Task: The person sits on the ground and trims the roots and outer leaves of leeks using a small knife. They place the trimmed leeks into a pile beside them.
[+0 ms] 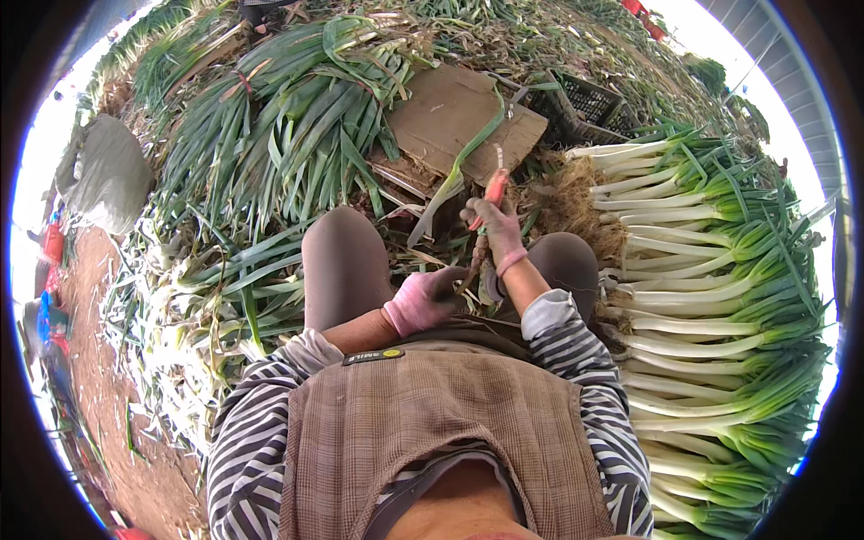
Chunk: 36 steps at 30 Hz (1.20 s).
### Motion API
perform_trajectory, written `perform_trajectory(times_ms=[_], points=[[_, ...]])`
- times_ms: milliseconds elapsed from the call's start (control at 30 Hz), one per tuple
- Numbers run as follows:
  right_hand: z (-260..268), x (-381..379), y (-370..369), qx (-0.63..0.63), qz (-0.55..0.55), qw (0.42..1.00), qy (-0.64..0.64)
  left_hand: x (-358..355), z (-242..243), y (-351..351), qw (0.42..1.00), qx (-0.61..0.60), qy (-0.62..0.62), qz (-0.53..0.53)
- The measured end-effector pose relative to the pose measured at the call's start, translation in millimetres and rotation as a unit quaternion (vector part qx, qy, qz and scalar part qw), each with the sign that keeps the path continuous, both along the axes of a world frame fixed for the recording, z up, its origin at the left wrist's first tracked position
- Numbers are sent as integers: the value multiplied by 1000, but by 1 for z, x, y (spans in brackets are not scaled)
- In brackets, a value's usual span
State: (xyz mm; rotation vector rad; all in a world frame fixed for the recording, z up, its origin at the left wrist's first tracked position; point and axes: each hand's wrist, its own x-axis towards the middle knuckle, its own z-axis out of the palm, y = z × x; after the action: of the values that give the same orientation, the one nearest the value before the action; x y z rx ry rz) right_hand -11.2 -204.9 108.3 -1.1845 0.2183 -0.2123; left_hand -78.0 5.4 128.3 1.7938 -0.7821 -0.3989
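Note:
My right hand (500, 229), in a pink glove with a dark coating, grips a red-orange hand tool (497, 188) between my knees. The tool looks like an air blow gun, but its exact kind is unclear. A brown, ridged length (479, 253) runs from it down towards my left hand (425, 299), gloved the same way. The left fingers are curled at its lower end; whether they grip it is hidden. Just beyond, a single leek leaf with a pale base (439, 199) lies over a cardboard sheet (445, 115).
To my right lies a long row of white-stemmed leeks (682, 297), roots towards me. Tied, untrimmed leeks (283, 115) are heaped ahead on the left. Peeled leaves (182, 290) litter the ground at left. A black plastic crate (594, 101) stands behind the cardboard, and a grey sack (111, 175) sits far left.

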Motion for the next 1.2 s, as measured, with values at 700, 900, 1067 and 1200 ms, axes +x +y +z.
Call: perform_trajectory(times_ms=[700,900,1067,1200], points=[[-55,100,-51,-254,343,900,91,144,24,80,931,140,-285,183],[-54,87,-22,-192,291,923,165,284,-10,131,846,299,-273,346],[-19,107,-16,-165,219,940,204,371,6,156,814,346,-249,395],[-1,127,-8,-124,240,943,195,404,-2,115,750,570,-150,300]])
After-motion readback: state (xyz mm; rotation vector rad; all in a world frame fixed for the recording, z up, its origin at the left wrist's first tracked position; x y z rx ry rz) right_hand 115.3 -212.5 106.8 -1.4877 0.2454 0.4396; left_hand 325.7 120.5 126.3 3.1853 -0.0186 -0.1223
